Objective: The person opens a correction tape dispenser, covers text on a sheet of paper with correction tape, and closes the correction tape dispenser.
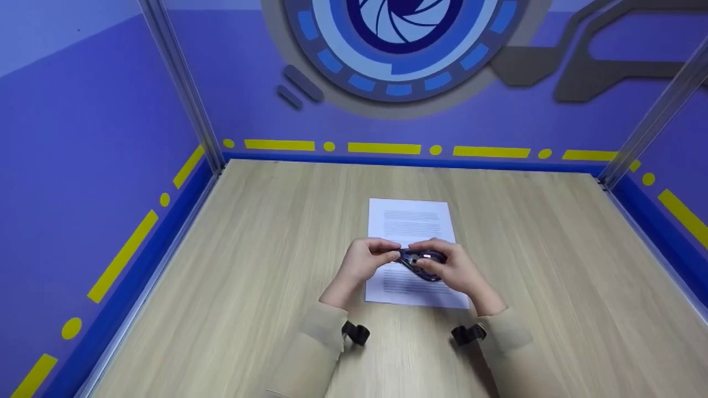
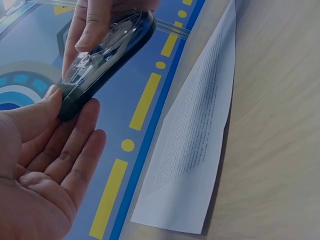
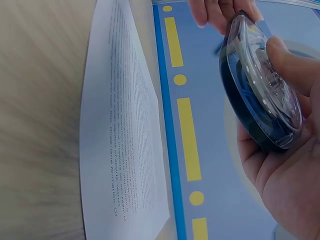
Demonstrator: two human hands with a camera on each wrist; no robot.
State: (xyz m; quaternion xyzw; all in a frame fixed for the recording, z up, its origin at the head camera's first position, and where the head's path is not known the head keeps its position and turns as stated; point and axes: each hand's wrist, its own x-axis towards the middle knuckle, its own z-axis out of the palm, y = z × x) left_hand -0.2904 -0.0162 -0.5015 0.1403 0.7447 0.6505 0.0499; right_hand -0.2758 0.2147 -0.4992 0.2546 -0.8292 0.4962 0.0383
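While one end is pinched, the other wants a steady hold

As the head view shows, a teardrop-shaped plastic dispenser with a clear shell and dark edge, probably a correction tape, is held above a white sheet of printed paper on a pale wood-grain table. The left hand pinches its narrow end between thumb and fingers; the right hand grips its broad end. Good handling likely means working with the left hand and letting the right one anchor the dispenser.

In the left wrist view, the left thumb presses one side of the narrow end and fingertips back it from the other; the lower fingers lie loosely extended, slightly apart. Force is best kept along the dispenser's length, since twisting could strain the plastic. The paper lies well apart from it.

In the right wrist view, the right thumb lies on the clear face and the broad end sits against the palm; other fingers pass behind, so I cannot tell how tightly they close. Left fingertips meet the narrow end at the top. A firm but unforced grip seems best here, so the shell neither slips nor flexes.
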